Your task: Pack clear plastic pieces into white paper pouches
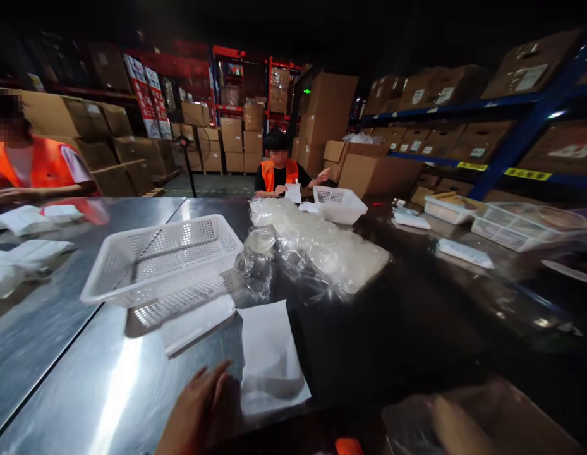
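My left hand is at the bottom, left of centre, fingers stretched out and holding nothing visible. Just right of it, a white sheet of paper lies creased on the metal table. Behind the hand is a flat white packet, in front of a white perforated basket. At the lower right, my right hand is smeared by motion against a clear plastic bag; its grip cannot be made out. A heap of clear plastic bags fills the table's middle.
Across the table sits a person in an orange vest, holding a white paper beside another white basket. Another person works at the left near white packets. White trays stand at the right.
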The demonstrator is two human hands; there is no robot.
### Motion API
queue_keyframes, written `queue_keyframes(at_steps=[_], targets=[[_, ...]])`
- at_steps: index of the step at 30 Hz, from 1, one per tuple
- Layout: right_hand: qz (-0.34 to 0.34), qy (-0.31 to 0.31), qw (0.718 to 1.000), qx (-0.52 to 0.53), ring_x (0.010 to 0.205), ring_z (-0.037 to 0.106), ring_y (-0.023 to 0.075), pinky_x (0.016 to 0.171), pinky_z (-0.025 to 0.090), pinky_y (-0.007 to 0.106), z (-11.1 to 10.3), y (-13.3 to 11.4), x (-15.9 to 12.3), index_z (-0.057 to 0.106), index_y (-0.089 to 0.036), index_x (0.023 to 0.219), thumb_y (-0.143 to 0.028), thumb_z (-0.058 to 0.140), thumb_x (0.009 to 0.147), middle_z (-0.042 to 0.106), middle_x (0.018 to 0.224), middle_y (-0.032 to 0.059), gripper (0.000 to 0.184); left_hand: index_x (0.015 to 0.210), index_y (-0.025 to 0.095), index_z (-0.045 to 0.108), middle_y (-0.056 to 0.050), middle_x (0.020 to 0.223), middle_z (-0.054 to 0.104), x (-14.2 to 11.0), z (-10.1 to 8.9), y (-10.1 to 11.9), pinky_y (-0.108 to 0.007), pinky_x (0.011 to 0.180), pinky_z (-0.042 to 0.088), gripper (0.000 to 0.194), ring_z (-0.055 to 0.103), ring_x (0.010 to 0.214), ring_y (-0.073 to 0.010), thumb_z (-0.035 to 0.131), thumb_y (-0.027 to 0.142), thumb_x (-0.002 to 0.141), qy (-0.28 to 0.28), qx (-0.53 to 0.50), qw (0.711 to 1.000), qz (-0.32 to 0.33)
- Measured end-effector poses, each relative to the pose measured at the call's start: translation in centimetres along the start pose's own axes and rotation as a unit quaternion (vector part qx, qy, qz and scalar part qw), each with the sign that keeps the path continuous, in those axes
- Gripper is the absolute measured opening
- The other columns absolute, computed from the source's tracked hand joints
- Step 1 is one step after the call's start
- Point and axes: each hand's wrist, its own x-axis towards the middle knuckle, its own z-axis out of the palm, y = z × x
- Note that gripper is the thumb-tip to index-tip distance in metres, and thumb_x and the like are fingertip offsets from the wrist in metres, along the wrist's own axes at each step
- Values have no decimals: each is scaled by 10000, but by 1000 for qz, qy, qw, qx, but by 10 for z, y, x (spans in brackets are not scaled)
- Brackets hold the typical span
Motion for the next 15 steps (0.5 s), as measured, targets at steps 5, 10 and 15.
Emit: queue_keyframes(at_steps=[5, 10, 15], targets=[[-431, -133, 892, -32, 1146, 665, 237, 964, 547, 401, 94, -87, 28, 644, -276, 1284, -232, 520, 952, 698, 1249, 99, 357, 1438, 274, 511, -125, 1463, 554, 42, -8, 2, -518, 1117, 431, 548, 551, 1324, -308, 498, 114, 914, 17, 201, 950, 240], [-660, -193, 725, 22, 1321, 542, 213, 1105, 438, 465, 159, -144, 52, 660, -325, 1240, -263, 576, 959, 662, 1324, 56, 300, 1485, 293, 428, -62, 1494, 529, 64, 0, 29, -538, 1221, 268, 598, 453, 1411, -254, 522, 72, 937, -84, 148, 911, 375], [-679, -217, 696, 89, 1354, 503, 203, 1115, 418, 449, 173, -167, 54, 681, -270, 1201, -307, 494, 989, 663, 1319, 87, 285, 1489, 284, 414, -54, 1407, 613, 54, -15, 22, -493, 1232, 279, 547, 485, 1386, -216, 531, 133, 976, -74, 86, 921, 374]])
